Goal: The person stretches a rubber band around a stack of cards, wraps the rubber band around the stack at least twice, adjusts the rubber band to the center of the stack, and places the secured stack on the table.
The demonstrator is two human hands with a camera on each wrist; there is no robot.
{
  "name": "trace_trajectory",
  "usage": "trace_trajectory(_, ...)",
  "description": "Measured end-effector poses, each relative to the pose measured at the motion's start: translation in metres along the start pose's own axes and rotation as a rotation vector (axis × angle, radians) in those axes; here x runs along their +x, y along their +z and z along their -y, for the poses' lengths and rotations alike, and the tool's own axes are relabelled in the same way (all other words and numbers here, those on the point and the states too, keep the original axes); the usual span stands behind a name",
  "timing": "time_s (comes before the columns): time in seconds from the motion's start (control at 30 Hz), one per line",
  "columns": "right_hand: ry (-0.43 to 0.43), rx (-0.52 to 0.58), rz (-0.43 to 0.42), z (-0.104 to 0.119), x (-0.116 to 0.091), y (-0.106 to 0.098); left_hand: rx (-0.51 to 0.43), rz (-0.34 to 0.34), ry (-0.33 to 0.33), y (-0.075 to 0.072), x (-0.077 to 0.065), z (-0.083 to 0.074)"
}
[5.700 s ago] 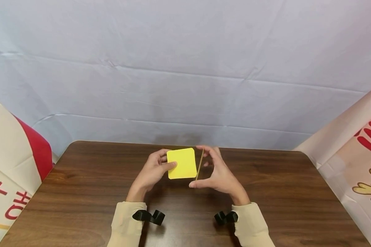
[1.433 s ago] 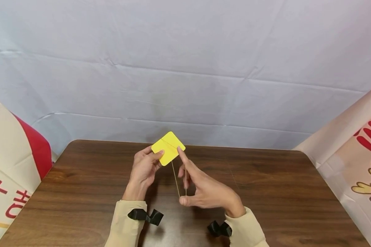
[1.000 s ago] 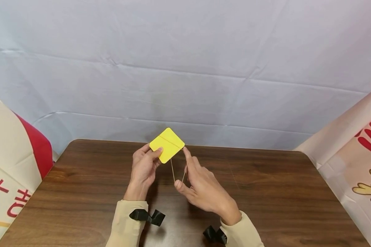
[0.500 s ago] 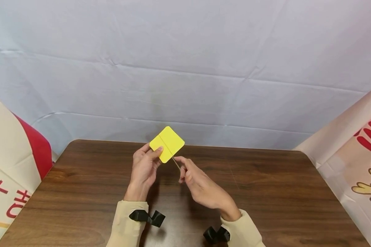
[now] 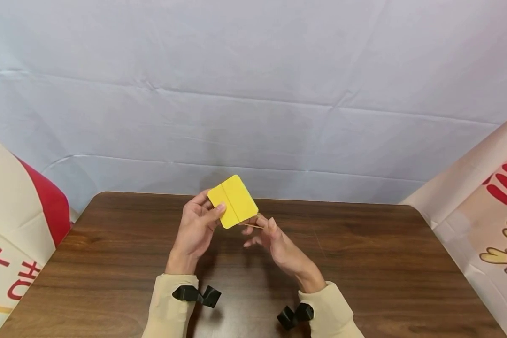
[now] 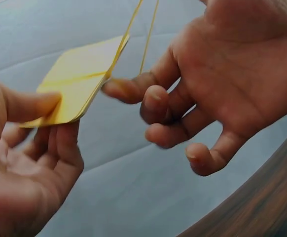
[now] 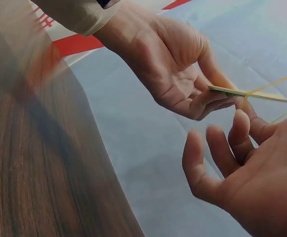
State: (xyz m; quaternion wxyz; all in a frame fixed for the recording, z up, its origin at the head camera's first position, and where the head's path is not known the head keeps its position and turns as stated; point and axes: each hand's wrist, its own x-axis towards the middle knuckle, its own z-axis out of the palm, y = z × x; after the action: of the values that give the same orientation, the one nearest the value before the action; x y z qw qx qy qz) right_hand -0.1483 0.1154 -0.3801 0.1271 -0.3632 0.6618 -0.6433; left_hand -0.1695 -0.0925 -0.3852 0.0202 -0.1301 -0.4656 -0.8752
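Observation:
My left hand [image 5: 194, 230] grips a thin stack of square yellow cards [image 5: 244, 199] with rounded corners, its thumb on the upper face and fingers beneath. A thin yellow rubber band [image 5: 252, 226] crosses the face and runs off the lower right edge to my right hand [image 5: 285, 249]. In the left wrist view, two taut strands of the rubber band [image 6: 132, 19] rise past the frame's top. The right index finger [image 6: 121, 91] touches the stack's edge; the other fingers are loosely bent. Edge-on in the right wrist view, the cards [image 7: 269, 96] show some green underneath.
Both hands are above a dark brown wooden table [image 5: 110, 253]. Behind it hangs a pale grey-blue cloth [image 5: 253, 94]. Printed banners stand at the left [image 5: 12, 225] and right [image 5: 490, 225]. Black straps [image 5: 196, 295] circle both sleeve cuffs.
Beside the cards at first, the rubber band now crosses them. The left hand has turned the stack cornerwise. Lately the right hand has rolled over, thumb upward, drawing the band off the lower right edge.

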Motion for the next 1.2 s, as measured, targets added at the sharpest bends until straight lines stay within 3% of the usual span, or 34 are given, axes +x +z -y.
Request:
trace_trajectory(0.17,0.007,0.013,0.009,0.001,-0.002,0.0,0.133,0.19,0.091,-0.008,-0.003,-0.003)
trace_trajectory(0.3,0.022,-0.016,0.022,0.002,-0.003,-0.001,0.31,0.275,0.143,-0.013,-0.004,-0.006)
trace_trajectory(0.57,0.183,-0.128,-0.068,0.006,-0.004,-0.005,0.582,0.436,0.134,-0.01,-0.006,-0.012)
trace_trajectory(0.9,0.248,-0.189,-0.114,0.005,-0.003,-0.01,0.816,0.477,0.055,0.005,-0.012,-0.027)
trace_trajectory(1.2,0.323,-0.144,-0.221,0.002,0.002,-0.009,0.841,0.436,0.084,0.008,-0.012,-0.024)
